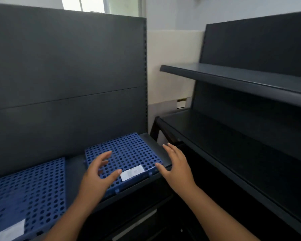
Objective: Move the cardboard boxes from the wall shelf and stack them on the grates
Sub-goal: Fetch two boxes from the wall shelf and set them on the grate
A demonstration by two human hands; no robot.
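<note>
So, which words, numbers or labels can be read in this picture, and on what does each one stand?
No text can be quoted; none is readable.
On the right blue grate, the white label: print too blurred to read.
On the left blue grate, the second white label: blurred, unreadable.
On the wall, the yellow and white sticker: too small to read.

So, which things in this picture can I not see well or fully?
- Head view, label on the right grate: print too small and blurred to read.
- Head view, left grate: cut off by the left and bottom edges.
- Head view, right grate's left side: hidden behind the left hand.
- Head view, upper shelf: runs past the right edge; no boxes show.
</note>
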